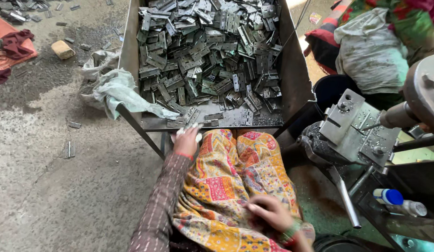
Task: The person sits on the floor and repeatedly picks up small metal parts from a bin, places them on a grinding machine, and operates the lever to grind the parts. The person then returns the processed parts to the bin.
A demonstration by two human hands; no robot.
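My left hand (186,141) reaches to the near edge of a big metal tray (129,51) and touches it, fingertips wrapped in white tape, with nothing clearly held. The tray holds a heap of several flat grey metal hinge plates (210,51). My right hand (268,212) rests on my lap, on a patterned yellow and red cloth (226,186), fingers loosely curled around nothing I can see. A striped brown sleeve covers my left arm.
A metal press machine (352,128) with a lever handle (345,196) stands at the right. A plastic bottle (399,200) lies beneath it. Rags (114,88) hang off the tray's left corner. Loose hinge plates lie scattered on the concrete floor (49,186). Another person in colourful clothing sits at the top right.
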